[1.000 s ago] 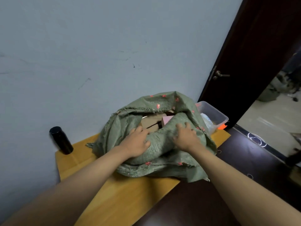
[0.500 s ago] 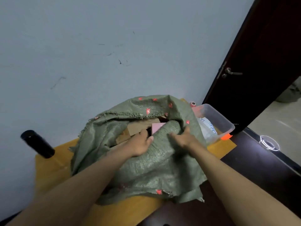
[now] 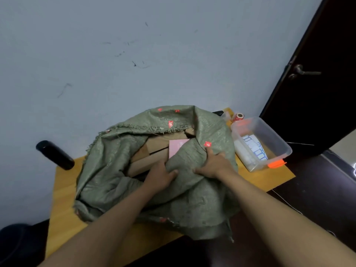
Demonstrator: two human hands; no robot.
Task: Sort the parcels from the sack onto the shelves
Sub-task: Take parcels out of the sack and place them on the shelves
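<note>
A green woven sack [image 3: 107, 170] with small red marks lies on a wooden table [image 3: 63, 212], its mouth gaping toward me. Inside the mouth I see brown cardboard parcels [image 3: 154, 149] and one pink parcel [image 3: 176, 149]. My left hand [image 3: 160, 176] grips the near rim of the sack, fingers reaching into the opening beside the cardboard. My right hand [image 3: 212, 163] clutches a bunched fold of the same rim just to the right. Most of the sack's contents are hidden by the fabric. No shelves are in view.
A black cylindrical bottle [image 3: 54, 155] stands at the table's back left by the pale wall. A clear plastic box [image 3: 260, 143] with an orange clasp sits at the right, a small red roll [image 3: 238, 117] behind it. A dark door [image 3: 317, 83] stands at the right.
Both hands have gathered and pulled the sack's near rim toward me, so the mouth gapes wider and more of the cardboard and pink parcels shows. The camera has tilted down and closer.
</note>
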